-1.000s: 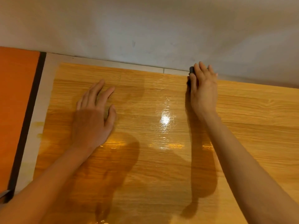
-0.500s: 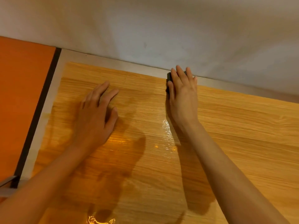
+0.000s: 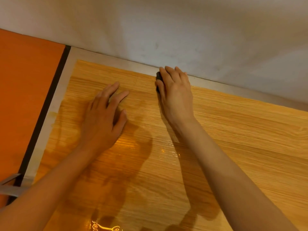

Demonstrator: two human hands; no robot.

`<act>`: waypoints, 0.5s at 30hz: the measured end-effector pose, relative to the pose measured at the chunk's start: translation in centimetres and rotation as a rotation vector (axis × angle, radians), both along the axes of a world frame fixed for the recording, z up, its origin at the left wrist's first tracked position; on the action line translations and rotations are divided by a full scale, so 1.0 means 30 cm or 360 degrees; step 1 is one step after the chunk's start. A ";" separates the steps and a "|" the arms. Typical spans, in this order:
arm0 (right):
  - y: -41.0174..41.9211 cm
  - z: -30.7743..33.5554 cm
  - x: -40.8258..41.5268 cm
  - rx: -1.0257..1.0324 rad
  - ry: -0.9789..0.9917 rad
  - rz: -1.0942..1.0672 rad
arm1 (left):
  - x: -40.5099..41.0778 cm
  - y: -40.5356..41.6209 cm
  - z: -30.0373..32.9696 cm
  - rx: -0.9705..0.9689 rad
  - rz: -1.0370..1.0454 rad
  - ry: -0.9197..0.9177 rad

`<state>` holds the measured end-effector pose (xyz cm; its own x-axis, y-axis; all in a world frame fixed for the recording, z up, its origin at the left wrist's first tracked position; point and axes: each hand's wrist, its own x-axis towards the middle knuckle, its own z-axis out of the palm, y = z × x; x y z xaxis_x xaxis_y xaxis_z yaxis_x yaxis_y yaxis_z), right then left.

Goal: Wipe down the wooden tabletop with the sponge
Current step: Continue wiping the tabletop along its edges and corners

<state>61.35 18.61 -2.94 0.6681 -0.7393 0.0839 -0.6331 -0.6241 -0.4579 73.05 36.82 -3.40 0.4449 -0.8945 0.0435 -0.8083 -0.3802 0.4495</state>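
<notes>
The wooden tabletop (image 3: 233,139) fills most of the view, glossy and wet-looking in the middle. My right hand (image 3: 176,95) presses a dark sponge (image 3: 158,77) flat against the table's far edge, by the wall. Only the sponge's left end shows past my fingers; the rest is hidden under the palm. My left hand (image 3: 103,117) lies flat on the wood to the left of it, fingers spread, holding nothing.
A grey wall (image 3: 166,30) rises right behind the table's far edge. A pale border strip (image 3: 55,104) runs along the table's left and far sides. Beyond it lie a dark gap and an orange surface (image 3: 25,97). A grey metal piece (image 3: 11,187) sticks out at the lower left.
My right hand has slid the sponge leftward along the far edge, closing in on my left hand. The left hand has stayed flat in place.
</notes>
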 end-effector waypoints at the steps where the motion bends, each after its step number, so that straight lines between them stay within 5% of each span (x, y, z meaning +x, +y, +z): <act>1: -0.017 0.002 -0.030 -0.0024 0.0030 0.0053 | -0.001 0.000 0.002 -0.0001 0.0002 0.0001; 8: -0.196 0.039 -0.399 -0.0184 0.0266 -0.0395 | 0.009 -0.006 -0.004 0.0010 0.0014 -0.0011; 15: -0.037 0.029 0.033 -0.0246 0.0429 -0.0233 | 0.009 -0.003 -0.002 0.0013 0.0014 -0.0009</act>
<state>62.33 17.52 -2.05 0.5692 -0.8213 0.0375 -0.8065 -0.5666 -0.1688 73.30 36.73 -3.48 0.4524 -0.8910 0.0388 -0.8076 -0.3908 0.4415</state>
